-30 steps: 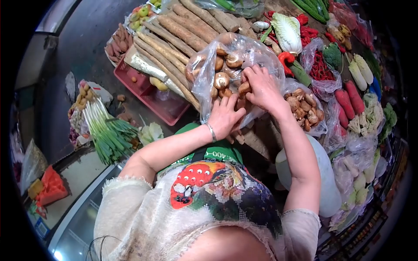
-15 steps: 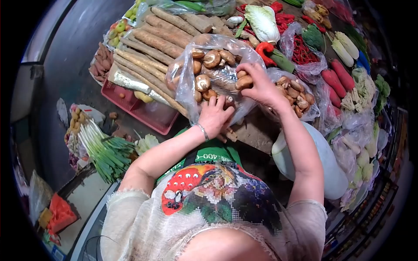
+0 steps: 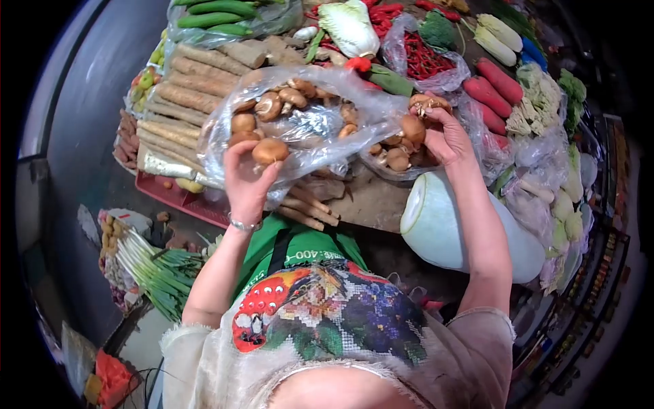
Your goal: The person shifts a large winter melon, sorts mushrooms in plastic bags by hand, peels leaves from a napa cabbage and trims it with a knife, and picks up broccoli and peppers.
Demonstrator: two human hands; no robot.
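"What lies at the left?"

"Long brown roots [image 3: 197, 82] lie stacked toward the left edge of the worktop [image 3: 378, 208], with a red tray [image 3: 182, 202] near their lower ends."

"And the left hand [image 3: 253, 172]?"

"It grasps a brown mushroom [image 3: 270, 151] between thumb and fingers, over the near side of an open plastic bag [image 3: 306, 129]. More mushrooms [image 3: 268, 107] lie inside that bag."

"Farther right?"

"A second bag [image 3: 381, 169] of mushrooms sits by the worktop's near edge. Over its right side, the right hand [image 3: 443, 133] clasps a gill-side mushroom [image 3: 430, 103]; whether it also grips the cap [image 3: 413, 129] beside it, one cannot tell."

"Beyond that?"

"A pale melon [image 3: 470, 232] juts past the near edge, and red radishes [image 3: 499, 80] lie farther back."
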